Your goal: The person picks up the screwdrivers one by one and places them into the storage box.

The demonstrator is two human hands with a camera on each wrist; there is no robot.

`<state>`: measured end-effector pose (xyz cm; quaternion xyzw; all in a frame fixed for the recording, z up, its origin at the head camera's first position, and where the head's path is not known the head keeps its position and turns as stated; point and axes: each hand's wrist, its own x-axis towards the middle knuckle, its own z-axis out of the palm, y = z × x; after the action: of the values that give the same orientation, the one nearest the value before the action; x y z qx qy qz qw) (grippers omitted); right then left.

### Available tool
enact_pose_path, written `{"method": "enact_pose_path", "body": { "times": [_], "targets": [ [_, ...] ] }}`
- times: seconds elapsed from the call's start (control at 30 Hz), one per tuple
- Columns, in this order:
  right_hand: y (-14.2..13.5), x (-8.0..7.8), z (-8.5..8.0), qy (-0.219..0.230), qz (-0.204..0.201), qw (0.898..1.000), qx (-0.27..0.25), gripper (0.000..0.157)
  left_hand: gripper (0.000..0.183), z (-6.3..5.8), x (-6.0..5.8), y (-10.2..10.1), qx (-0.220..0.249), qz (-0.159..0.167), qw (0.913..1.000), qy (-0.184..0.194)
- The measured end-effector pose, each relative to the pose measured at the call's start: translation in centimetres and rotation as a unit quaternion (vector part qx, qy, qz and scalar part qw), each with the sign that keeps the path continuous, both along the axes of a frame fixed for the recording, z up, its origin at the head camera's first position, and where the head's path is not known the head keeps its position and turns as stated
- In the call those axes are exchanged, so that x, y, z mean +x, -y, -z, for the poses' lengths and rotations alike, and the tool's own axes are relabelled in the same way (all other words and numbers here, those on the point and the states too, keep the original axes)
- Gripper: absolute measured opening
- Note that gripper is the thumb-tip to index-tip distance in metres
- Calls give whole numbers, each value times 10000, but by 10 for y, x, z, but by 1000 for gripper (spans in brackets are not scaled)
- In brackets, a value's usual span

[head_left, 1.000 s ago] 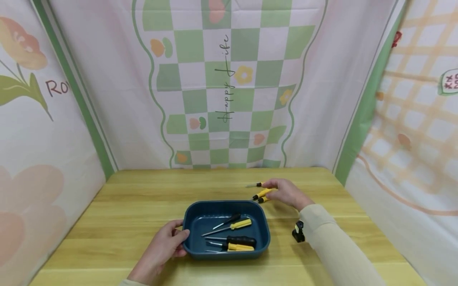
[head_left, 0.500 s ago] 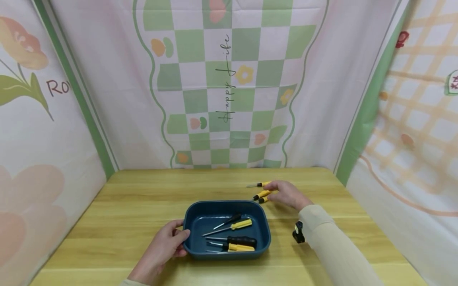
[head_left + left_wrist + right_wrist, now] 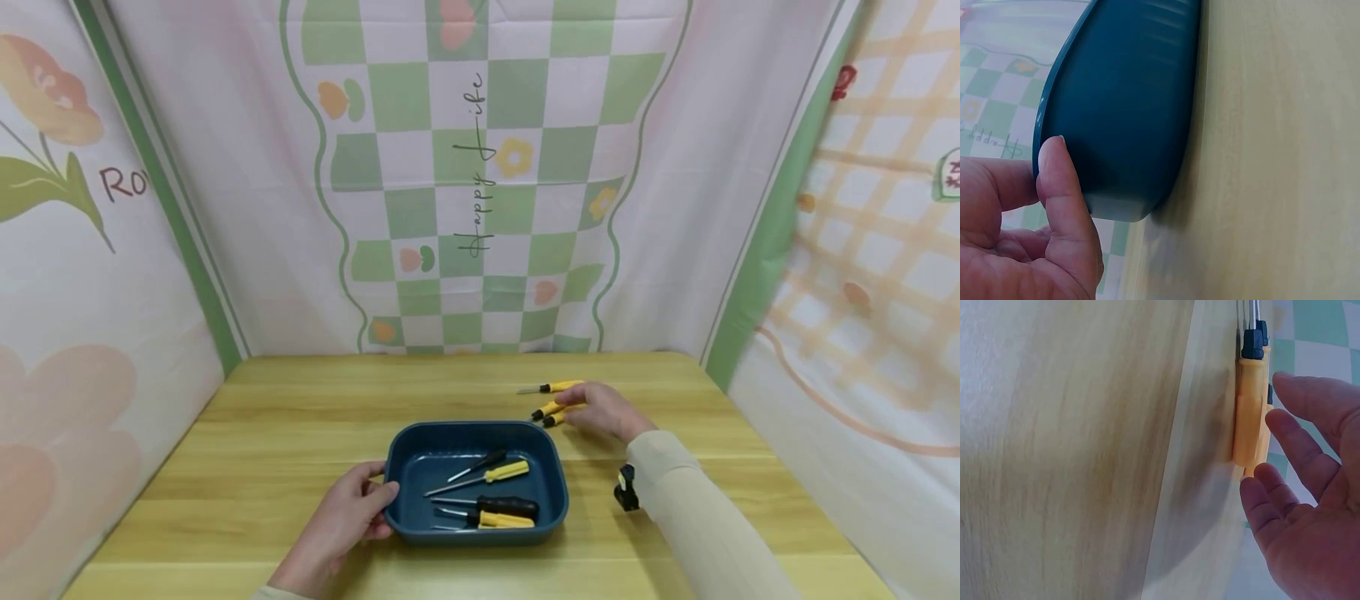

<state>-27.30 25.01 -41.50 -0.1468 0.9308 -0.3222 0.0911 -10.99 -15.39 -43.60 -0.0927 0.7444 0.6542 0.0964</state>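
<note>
My left hand [image 3: 343, 521] pinches the left rim of a dark blue tray [image 3: 477, 432]; in the left wrist view, fingers [image 3: 1063, 194] lie against its outer wall. Inside the tray are several screwdrivers, among them a black-handled one [image 3: 507, 506] and a yellow-handled one [image 3: 507, 472]. My right hand [image 3: 603, 411] hovers over three yellow-handled screwdrivers on the table, its fingers loosely bent and apart. The far screwdriver [image 3: 558, 387] points left, while the nearer two lie side by side, partly covered by the fingers. In the right wrist view, one handle [image 3: 1249, 412] shows beside the fingertips.
The wooden table [image 3: 315, 417] carries the tray near its front. Patterned cloth [image 3: 480, 167] hangs behind the table and along both sides. A small black device [image 3: 627, 487] is at the right sleeve cuff.
My right hand has shifted slightly right and toward me, so more of the far screwdriver's yellow handle shows. The left hand and the tray stay in place.
</note>
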Motion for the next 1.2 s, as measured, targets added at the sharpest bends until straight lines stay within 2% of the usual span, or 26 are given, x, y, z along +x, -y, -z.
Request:
{"method": "enact_pose_path", "body": {
  "times": [0.7, 1.2],
  "targets": [
    [0, 0, 2, 101, -194, 9993, 300, 28, 48, -2, 0, -2, -16, 14, 10000, 11],
    [-2, -2, 11, 267, -44, 9989, 379, 30, 46, -3, 1, -4, -5, -13, 10000, -50]
  ]
}}
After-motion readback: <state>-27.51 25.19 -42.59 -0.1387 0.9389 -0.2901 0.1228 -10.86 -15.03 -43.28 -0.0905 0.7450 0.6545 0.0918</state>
